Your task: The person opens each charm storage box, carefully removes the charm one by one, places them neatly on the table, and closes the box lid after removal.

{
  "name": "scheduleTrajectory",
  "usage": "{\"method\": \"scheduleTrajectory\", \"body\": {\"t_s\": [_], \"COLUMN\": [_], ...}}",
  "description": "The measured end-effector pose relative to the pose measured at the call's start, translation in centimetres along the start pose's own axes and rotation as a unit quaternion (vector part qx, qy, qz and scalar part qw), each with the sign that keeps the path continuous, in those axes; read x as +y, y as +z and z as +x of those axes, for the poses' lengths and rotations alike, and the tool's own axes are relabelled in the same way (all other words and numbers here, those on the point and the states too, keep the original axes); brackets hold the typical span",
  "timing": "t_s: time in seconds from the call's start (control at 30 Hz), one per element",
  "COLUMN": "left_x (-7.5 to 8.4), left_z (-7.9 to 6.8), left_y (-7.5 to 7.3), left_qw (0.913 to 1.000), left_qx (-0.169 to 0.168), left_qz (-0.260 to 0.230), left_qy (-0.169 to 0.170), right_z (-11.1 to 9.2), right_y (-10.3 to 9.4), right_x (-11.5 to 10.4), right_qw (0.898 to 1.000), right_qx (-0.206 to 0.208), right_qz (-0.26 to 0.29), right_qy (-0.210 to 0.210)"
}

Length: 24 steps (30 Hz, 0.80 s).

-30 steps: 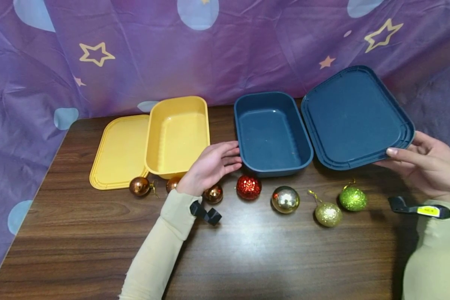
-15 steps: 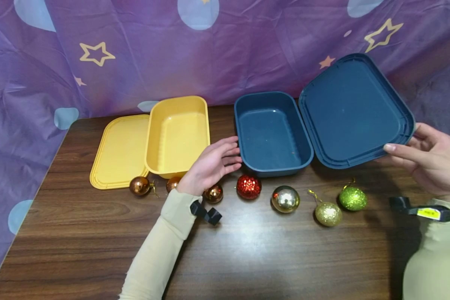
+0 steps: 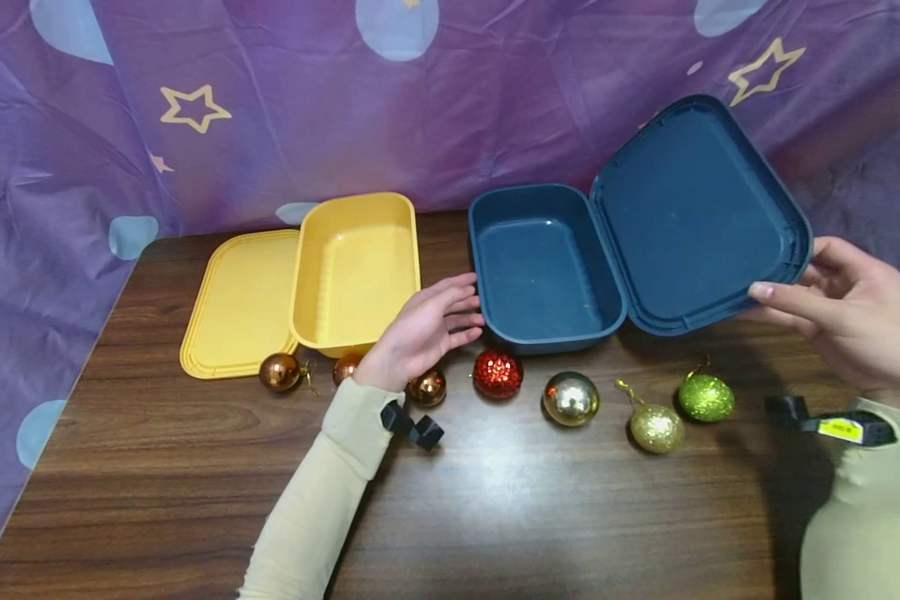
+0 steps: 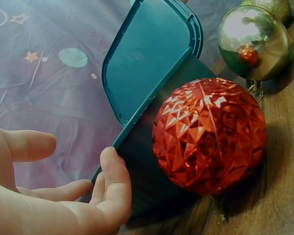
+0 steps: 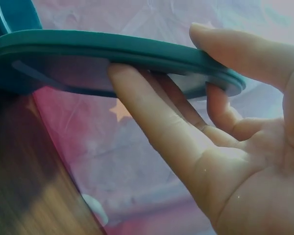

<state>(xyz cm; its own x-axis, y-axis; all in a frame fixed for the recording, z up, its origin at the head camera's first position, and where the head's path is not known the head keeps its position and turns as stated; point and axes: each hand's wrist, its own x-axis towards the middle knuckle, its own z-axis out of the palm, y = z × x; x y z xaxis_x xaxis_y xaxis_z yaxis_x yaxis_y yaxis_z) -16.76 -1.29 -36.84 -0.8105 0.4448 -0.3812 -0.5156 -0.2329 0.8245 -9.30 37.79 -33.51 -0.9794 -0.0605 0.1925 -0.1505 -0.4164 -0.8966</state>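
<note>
In the head view my right hand (image 3: 855,317) pinches the near right corner of a dark blue lid (image 3: 701,217), thumb on the upper face and fingers beneath. The lid tilts up, its left edge along the right rim of the blue box (image 3: 543,279). The right wrist view shows the lid (image 5: 112,44) edge-on between thumb and fingers. My left hand (image 3: 420,333) has its fingertips at the box's left wall, fingers loosely extended. Close by that hand, in the left wrist view, lies a faceted red bauble (image 4: 208,137) against the box's front side.
Left of the blue box stands an open yellow box (image 3: 356,275), with its yellow lid (image 3: 240,308) beside it. Brown baubles (image 3: 279,372), a shiny gold bauble (image 3: 572,399), a glittery gold one (image 3: 657,428) and a green one (image 3: 706,397) lie in front. A purple cloth (image 3: 450,108) hangs behind.
My right hand has raised the blue lid's outer side and brought it leftward, so it tilts more steeply beside the box. The left hand has stayed by the box wall.
</note>
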Motion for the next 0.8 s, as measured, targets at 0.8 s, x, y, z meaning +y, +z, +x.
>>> {"method": "scheduleTrajectory", "body": {"t_s": [0.8], "left_x": [-0.1], "left_z": [0.1], "left_y": [0.1], "left_qw": [1.0000], "left_qx": [0.000], "left_qz": [0.001], "left_qy": [0.000], "right_z": [0.0], "right_y": [6.9], "right_x": [-0.7], "right_qw": [0.884], "right_qx": [0.081], "right_qz": [-0.460], "right_qy": [0.003]}}
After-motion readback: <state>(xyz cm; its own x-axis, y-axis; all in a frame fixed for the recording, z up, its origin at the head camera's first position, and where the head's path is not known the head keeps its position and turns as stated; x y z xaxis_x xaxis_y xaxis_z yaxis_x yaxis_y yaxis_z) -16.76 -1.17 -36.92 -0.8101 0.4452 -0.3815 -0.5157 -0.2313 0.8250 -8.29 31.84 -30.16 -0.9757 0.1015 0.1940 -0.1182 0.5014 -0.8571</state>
